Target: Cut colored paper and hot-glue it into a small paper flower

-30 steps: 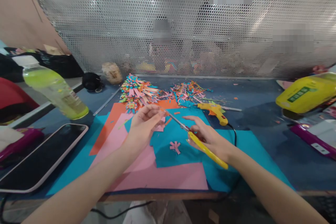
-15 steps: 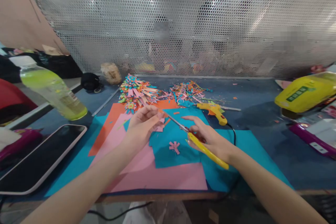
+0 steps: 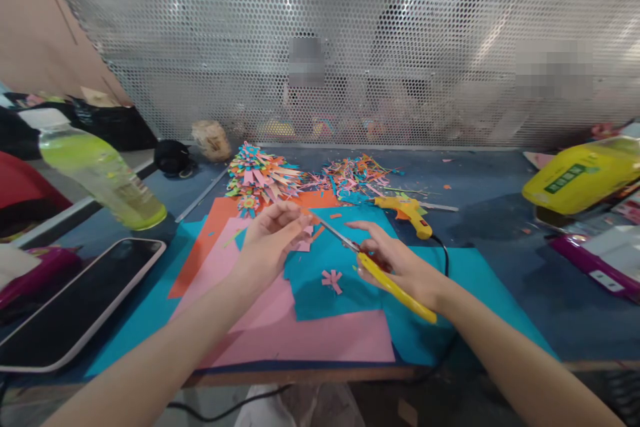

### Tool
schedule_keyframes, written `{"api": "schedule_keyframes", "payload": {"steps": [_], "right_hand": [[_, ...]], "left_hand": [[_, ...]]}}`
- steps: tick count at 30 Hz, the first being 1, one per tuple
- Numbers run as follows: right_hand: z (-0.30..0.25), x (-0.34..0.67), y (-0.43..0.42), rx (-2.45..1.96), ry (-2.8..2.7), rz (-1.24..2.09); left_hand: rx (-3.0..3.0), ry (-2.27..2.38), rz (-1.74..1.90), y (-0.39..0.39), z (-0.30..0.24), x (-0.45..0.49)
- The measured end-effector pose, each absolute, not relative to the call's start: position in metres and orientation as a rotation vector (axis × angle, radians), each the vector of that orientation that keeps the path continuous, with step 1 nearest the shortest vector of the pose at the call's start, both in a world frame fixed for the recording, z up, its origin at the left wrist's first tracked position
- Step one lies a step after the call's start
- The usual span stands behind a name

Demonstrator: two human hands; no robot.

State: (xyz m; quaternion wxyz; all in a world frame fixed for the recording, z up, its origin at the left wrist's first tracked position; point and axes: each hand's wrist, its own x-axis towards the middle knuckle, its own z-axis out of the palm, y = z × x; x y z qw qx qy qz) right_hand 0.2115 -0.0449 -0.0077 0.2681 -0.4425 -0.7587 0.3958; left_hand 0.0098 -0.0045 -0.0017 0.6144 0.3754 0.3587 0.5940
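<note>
My left hand [image 3: 270, 240] pinches a small pink paper piece [image 3: 303, 239] above the coloured sheets. My right hand [image 3: 395, 263] grips yellow-handled scissors [image 3: 385, 277], whose blades [image 3: 336, 233] point left and reach the pink piece. A small cut pink paper flower [image 3: 333, 279] lies on the blue sheet [image 3: 320, 283] just below the hands. Pink sheets [image 3: 310, 337] and an orange sheet [image 3: 207, 240] lie under and beside the blue one.
A pile of finished paper flowers [image 3: 260, 177] and paper scraps [image 3: 355, 173] sits behind the hands. A yellow glue gun [image 3: 407, 212] lies to the right. A green drink bottle [image 3: 100, 173] and a phone [image 3: 75, 303] are at left, a yellow pack [image 3: 580, 177] at right. Perforated metal screen [image 3: 350, 40] behind.
The scissor blades have closed a little further into the pink piece. My hands have barely shifted.
</note>
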Motion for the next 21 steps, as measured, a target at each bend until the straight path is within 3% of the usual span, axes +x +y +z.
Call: {"api": "schedule_keyframes", "payload": {"steps": [21], "right_hand": [[-0.0083,0.2124,-0.0447,-1.199,-2.081,1.039]], "left_hand": [[0.883,0.817,1.410,-0.0032,-0.0054,0.0077]]}}
